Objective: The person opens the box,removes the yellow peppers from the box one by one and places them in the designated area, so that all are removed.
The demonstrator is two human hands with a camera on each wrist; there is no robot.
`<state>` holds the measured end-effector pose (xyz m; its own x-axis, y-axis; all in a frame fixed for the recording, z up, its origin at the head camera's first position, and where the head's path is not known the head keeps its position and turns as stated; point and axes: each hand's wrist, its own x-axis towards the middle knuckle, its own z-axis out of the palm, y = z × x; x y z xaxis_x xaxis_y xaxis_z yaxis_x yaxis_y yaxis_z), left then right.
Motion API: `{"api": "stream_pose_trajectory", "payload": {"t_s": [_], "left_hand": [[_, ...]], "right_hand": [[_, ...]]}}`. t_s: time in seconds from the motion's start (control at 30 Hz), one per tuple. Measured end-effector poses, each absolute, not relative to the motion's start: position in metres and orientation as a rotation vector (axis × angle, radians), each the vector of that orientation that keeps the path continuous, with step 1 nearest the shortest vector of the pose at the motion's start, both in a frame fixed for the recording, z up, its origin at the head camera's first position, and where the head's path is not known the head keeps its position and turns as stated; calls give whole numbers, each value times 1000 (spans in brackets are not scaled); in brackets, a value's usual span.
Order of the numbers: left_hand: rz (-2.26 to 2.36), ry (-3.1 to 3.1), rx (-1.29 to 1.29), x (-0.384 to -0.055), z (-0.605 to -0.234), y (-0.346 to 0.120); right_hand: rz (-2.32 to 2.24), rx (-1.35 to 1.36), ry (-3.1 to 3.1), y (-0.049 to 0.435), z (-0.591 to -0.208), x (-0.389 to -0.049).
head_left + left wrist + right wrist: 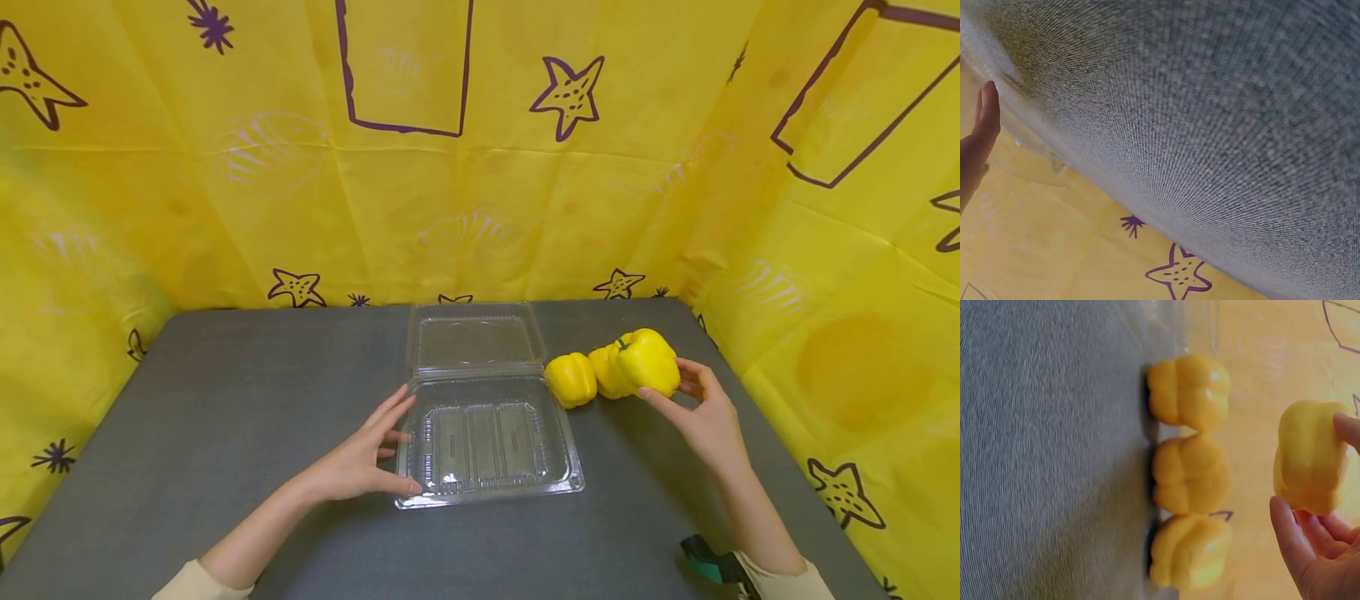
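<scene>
A yellow bell pepper [649,363] is held up in my right hand [708,417], with the thumb on one side and fingers on the other. The right wrist view shows it raised off the table, apart from three more yellow peppers in a row: a first pepper [1190,391], a middle pepper [1191,474] and a third pepper [1191,552]. A clear plastic clamshell container [487,493] lies unfolded, its lid [477,340] flat toward the back. At the container's left edge, my left hand [367,458] rests with spread fingers, its thumb at the near-left corner.
The grey table [247,400] carries all of this. Behind and beside it hangs a yellow cloth [390,217] with purple starfish drawings. A dark and green strap [705,560] sits by my right wrist.
</scene>
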<state>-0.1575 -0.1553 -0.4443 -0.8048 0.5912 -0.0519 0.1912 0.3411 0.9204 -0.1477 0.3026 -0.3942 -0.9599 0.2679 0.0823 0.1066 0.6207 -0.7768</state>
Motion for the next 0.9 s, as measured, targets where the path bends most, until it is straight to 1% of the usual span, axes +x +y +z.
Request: {"api": "stream_pose_trajectory", "payload": {"t_s": [0.37, 0.9], "left_hand": [[1414, 2269, 703, -157, -441, -156], [1396, 2268, 666, -157, -443, -156]], "right_hand": [[1247, -449, -2609, 331, -392, -148], [1338, -638, -2495, 369, -412, -159]]}}
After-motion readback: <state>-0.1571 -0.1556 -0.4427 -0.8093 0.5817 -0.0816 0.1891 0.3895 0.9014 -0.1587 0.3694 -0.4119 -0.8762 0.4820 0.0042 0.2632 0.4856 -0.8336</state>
